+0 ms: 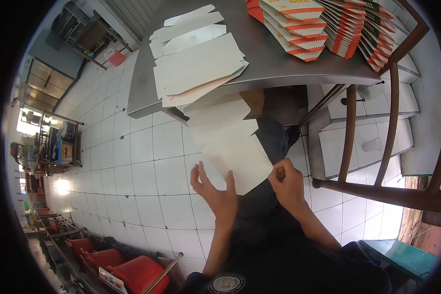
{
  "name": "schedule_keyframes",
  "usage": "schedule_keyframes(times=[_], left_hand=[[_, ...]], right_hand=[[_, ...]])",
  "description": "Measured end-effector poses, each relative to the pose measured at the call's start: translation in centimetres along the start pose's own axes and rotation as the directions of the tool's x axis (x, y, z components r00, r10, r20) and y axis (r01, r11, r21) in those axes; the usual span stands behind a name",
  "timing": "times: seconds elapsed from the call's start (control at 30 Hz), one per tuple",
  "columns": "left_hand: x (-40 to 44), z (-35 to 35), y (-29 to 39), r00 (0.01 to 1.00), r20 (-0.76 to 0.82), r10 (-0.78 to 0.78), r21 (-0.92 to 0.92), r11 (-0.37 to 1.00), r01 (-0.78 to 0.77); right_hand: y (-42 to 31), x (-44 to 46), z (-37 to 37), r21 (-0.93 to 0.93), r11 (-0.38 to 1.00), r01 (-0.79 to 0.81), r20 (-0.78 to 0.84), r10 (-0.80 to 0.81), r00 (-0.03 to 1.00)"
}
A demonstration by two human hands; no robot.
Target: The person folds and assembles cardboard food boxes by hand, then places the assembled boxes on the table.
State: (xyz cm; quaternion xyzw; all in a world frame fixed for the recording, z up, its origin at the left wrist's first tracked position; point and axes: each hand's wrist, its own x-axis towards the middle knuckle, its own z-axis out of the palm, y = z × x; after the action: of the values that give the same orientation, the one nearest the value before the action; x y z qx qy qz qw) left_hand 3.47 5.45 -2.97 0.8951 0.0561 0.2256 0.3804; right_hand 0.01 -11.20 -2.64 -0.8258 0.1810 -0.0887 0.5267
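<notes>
A flat white cardboard blank (235,157) with notched edges lies over my lap, its far end below the table edge. My right hand (285,182) pinches the blank's right corner between thumb and fingers. Near its lower left edge, my left hand (215,193) is spread, with the thumb apart from the fingers; it grips nothing. On the metal table (279,68), a stack of white blanks (196,63) reaches over the front edge. Folded red-and-white printed boxes (299,29) stand in nested rows at the table's right.
A brown metal railing (377,192) and white tiled steps (367,142) are on the right. Red chairs (139,274) stand at the lower left. A teal surface (399,255) is at lower right. Shelves (59,142) and a pink container (114,57) are at left.
</notes>
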Motion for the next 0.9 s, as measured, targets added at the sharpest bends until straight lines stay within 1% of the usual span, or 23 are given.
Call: schedule_keyframes(times=[0.03,0.07,0.1,0.13,0.17,0.23,0.27,0.33,0.37,0.43,0.47,0.53,0.57,0.63,0.67,0.73,0.77,0.83,0.87,0.9], left_hand=[[-0.2,0.2,-0.3,0.981,0.061,-0.184,-0.239,0.952,0.193],[-0.3,0.1,-0.8,0.938,0.225,-0.264,-0.307,0.895,0.325],[-0.5,-0.4,-1.3,0.862,0.391,-0.321,-0.344,0.818,0.461],[-0.6,-0.7,-1.7,0.758,0.549,-0.352,-0.352,0.725,0.592],[-1.1,-0.5,-1.4,0.809,0.509,-0.293,-0.373,0.772,0.515],[-1.4,-0.3,-2.0,0.781,0.561,-0.273,-0.361,0.768,0.528],[-1.5,0.0,-2.0,0.769,0.584,-0.259,-0.362,0.765,0.532],[-1.3,0.2,-1.6,0.796,0.575,-0.189,-0.437,0.752,0.494],[-1.0,0.3,-1.4,0.811,0.564,-0.155,-0.473,0.745,0.471],[-0.4,-0.1,-0.7,0.772,0.598,-0.213,-0.485,0.671,0.561],[-0.4,-0.3,-0.5,0.746,0.621,-0.239,-0.485,0.630,0.606],[-0.6,-0.3,-1.5,0.729,0.640,-0.242,-0.447,0.654,0.610],[-0.5,-0.2,-2.0,0.723,0.647,-0.241,-0.432,0.666,0.608],[-0.4,-0.3,-2.6,0.745,0.639,-0.194,-0.375,0.767,0.521],[-0.5,-0.2,-2.7,0.752,0.638,-0.167,-0.346,0.810,0.473],[-0.9,0.2,-1.3,0.811,0.580,-0.073,-0.416,0.830,0.372],[-1.1,0.4,-0.7,0.839,0.544,-0.026,-0.448,0.836,0.316],[-1.8,0.6,-1.1,0.834,0.552,0.010,-0.435,0.857,0.277],[-2.0,0.7,-1.3,0.829,0.558,0.028,-0.428,0.866,0.259],[-1.9,0.6,-1.2,0.836,0.549,0.003,-0.453,0.842,0.294]], right_hand=[[-0.4,0.0,0.0,-0.026,1.000,0.004,-0.022,-0.004,1.000],[-0.6,0.0,-0.1,-0.092,0.988,0.125,-0.034,-0.128,0.991],[-0.8,-0.3,-0.2,-0.158,0.959,0.237,-0.036,-0.245,0.969],[-1.3,-0.5,-0.3,-0.223,0.912,0.344,-0.030,-0.359,0.933],[-2.0,-0.9,-0.5,-0.205,0.891,0.406,0.051,-0.404,0.913],[-4.1,-1.7,-0.8,-0.155,0.842,0.516,0.205,-0.484,0.851],[-4.0,-1.8,-0.7,-0.179,0.834,0.523,0.249,-0.475,0.844],[-3.2,-1.8,-0.4,-0.227,0.811,0.540,0.333,-0.456,0.825],[-2.6,-1.6,-0.3,-0.191,0.834,0.517,0.339,-0.438,0.832],[-1.3,-1.5,-0.2,-0.106,0.881,0.460,0.366,-0.396,0.842],[-1.0,-1.6,0.0,-0.095,0.890,0.446,0.321,-0.397,0.860],[-0.7,-1.3,0.1,-0.084,0.904,0.420,0.219,-0.395,0.892],[-0.7,-1.1,0.0,-0.063,0.935,0.349,0.170,-0.335,0.927],[-0.6,-1.1,0.0,-0.004,0.980,0.201,0.088,-0.200,0.976],[-0.6,-1.0,0.3,0.012,0.987,0.162,0.076,-0.163,0.984],[-0.5,-0.7,1.1,0.044,0.995,0.091,0.046,-0.093,0.995],[-0.5,-0.5,1.4,0.070,0.995,0.068,0.066,-0.072,0.995],[-0.7,-0.6,2.0,0.125,0.992,0.008,0.119,-0.023,0.993],[-0.6,-0.8,2.1,0.152,0.987,0.044,0.110,-0.061,0.992],[-0.6,-1.0,2.2,0.176,0.981,0.082,0.100,-0.101,0.990]])
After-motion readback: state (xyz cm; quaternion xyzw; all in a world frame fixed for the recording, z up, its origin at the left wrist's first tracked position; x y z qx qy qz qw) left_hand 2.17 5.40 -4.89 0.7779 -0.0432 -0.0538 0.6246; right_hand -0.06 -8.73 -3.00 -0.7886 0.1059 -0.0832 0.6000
